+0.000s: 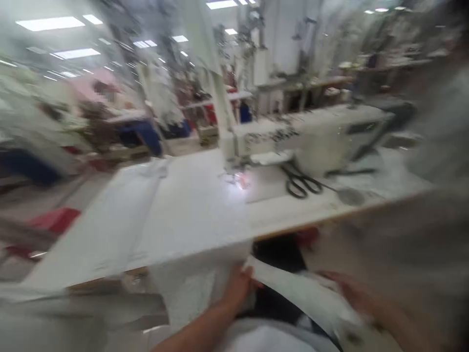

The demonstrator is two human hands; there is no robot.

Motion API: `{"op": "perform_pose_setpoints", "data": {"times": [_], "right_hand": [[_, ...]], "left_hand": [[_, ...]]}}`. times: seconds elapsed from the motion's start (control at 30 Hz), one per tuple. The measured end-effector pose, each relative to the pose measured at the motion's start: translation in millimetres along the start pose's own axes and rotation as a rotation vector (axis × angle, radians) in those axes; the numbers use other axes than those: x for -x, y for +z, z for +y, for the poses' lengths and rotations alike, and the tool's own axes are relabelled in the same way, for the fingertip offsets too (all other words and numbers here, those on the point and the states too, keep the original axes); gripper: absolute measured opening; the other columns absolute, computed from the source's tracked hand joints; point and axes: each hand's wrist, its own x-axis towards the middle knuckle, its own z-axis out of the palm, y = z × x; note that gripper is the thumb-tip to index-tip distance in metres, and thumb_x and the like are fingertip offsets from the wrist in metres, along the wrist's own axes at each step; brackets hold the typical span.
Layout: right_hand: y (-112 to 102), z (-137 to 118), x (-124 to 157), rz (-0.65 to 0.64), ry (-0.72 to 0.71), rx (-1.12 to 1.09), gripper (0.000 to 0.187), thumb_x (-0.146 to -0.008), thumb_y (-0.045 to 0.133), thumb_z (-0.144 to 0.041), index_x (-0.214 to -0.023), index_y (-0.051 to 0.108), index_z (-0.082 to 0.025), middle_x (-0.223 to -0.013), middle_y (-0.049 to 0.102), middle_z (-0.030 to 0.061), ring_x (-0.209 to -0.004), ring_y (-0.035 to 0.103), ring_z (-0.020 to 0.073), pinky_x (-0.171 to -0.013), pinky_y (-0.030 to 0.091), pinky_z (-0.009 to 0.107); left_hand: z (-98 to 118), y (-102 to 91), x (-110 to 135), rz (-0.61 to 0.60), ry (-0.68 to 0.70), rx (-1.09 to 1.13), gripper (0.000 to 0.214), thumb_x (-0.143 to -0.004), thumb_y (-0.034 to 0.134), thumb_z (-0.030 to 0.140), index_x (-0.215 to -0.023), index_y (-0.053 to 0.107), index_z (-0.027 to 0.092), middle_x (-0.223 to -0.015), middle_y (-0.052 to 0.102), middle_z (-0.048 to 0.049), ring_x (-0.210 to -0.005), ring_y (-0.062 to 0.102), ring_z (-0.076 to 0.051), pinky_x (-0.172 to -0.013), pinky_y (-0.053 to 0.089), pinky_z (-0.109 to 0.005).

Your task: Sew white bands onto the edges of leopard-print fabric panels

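Observation:
Below the table's front edge, my left hand [240, 283] pinches one end of a pale white piece of cloth [298, 288]. The cloth stretches toward the lower right, with a curved edge over a dark gap. My right hand [346, 288] is closed at the cloth's far side; motion blurs its fingers. Above both hands stands a white sewing machine [318, 142], its needle area lit. Black-handled scissors [298, 187] lie by the machine, below its arm. More white fabric [190, 288] hangs over the table edge, left of my left hand.
The white tabletop [194, 210] spreads left of the machine, with a wooden front edge. A round greyish thing [350, 196] lies right of the scissors. Red items [54, 220] are at far left. Other workstations, a person [106, 95] and ceiling lights show blurred behind.

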Motion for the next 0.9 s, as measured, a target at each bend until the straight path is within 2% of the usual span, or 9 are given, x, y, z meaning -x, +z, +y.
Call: {"op": "perform_pose_setpoints", "data": {"times": [0.07,0.13,0.2,0.27,0.4,0.47,0.53,0.7,0.9], "right_hand": [[-17,33,-2,-0.056,0.215,-0.113,0.036,-0.071,0.065,-0.053,-0.065,0.061,-0.018,-0.066,0.065,0.0061,-0.064,0.064,0.0222,-0.064,0.051,0.034],[-32,63,-4,-0.04,0.344,-0.232,0.041,-0.071,0.061,-0.058,-0.067,0.06,-0.017,-0.065,0.065,0.006,-0.067,0.064,0.0225,-0.068,0.05,0.035],[-42,84,-3,-0.005,0.411,-0.33,0.046,-0.075,0.054,-0.062,-0.071,0.059,-0.017,-0.064,0.064,0.0036,-0.064,0.063,0.0201,-0.065,0.049,0.034],[-44,96,0,0.023,0.433,-0.398,0.046,-0.082,0.048,-0.06,-0.077,0.059,-0.015,-0.067,0.062,0.0014,-0.062,0.061,0.0163,-0.062,0.049,0.031],[-40,104,12,0.059,0.388,-0.452,0.029,-0.09,0.05,-0.039,-0.082,0.059,-0.012,-0.072,0.06,-0.0009,-0.061,0.058,0.0108,-0.06,0.048,0.027],[-38,107,15,0.092,0.352,-0.451,0.023,-0.09,0.054,-0.032,-0.079,0.058,-0.012,-0.068,0.058,-0.0029,-0.057,0.055,0.0091,-0.057,0.048,0.024],[-38,109,15,0.143,0.315,-0.447,0.021,-0.089,0.055,-0.029,-0.077,0.057,-0.012,-0.065,0.056,-0.0044,-0.052,0.053,0.0078,-0.053,0.046,0.022],[-31,107,2,0.203,0.257,-0.459,0.016,-0.089,0.055,-0.027,-0.083,0.058,-0.012,-0.071,0.058,-0.0028,-0.058,0.056,0.0088,-0.056,0.048,0.023],[-21,100,-18,0.298,0.233,-0.414,0.018,-0.091,0.053,-0.029,-0.089,0.058,-0.012,-0.08,0.06,0.0,-0.064,0.058,0.0104,-0.059,0.051,0.026]], "left_hand": [[-26,-1.2,-16,0.003,-0.022,-0.061,0.033,-0.078,0.045,0.043,-0.078,0.058,0.013,-0.071,0.067,-0.012,-0.067,0.065,-0.024,-0.061,0.049,-0.033],[-38,0.8,-34,0.021,0.006,-0.129,0.03,-0.079,0.045,0.039,-0.09,0.057,0.013,-0.09,0.066,-0.0134,-0.088,0.063,-0.027,-0.077,0.048,-0.04],[-37,7.6,-45,0.021,0.097,-0.192,0.033,-0.079,0.048,0.035,-0.104,0.054,0.015,-0.113,0.058,-0.0137,-0.113,0.05,-0.029,-0.095,0.038,-0.046],[-29,18.7,-46,-0.041,0.217,-0.233,0.036,-0.077,0.053,0.033,-0.11,0.053,0.019,-0.125,0.051,-0.0102,-0.124,0.038,-0.028,-0.103,0.028,-0.048],[-10,48.2,-33,-0.279,0.601,-0.466,0.035,-0.078,0.057,0.03,-0.112,0.055,0.022,-0.126,0.049,-0.0068,-0.12,0.041,-0.026,-0.103,0.031,-0.045],[-5,60.7,-29,-0.317,0.751,-0.604,0.039,-0.078,0.057,0.029,-0.116,0.052,0.02,-0.124,0.05,-0.0082,-0.116,0.044,-0.025,-0.1,0.036,-0.044],[-3,68.7,-29,-0.291,0.789,-0.67,0.035,-0.079,0.055,0.024,-0.114,0.053,0.02,-0.115,0.053,-0.0084,-0.109,0.048,-0.025,-0.095,0.04,-0.043],[-1,72.3,-34,-0.299,0.776,-0.702,0.013,-0.08,0.046,0.012,-0.084,0.056,0.019,-0.096,0.055,-0.0064,-0.092,0.051,-0.022,-0.084,0.044,-0.041],[9,55.8,-28,-0.398,0.736,-0.61,0.007,-0.082,0.043,0.016,-0.082,0.049,0.02,-0.098,0.058,-0.0044,-0.093,0.053,-0.019,-0.083,0.045,-0.035]]}}
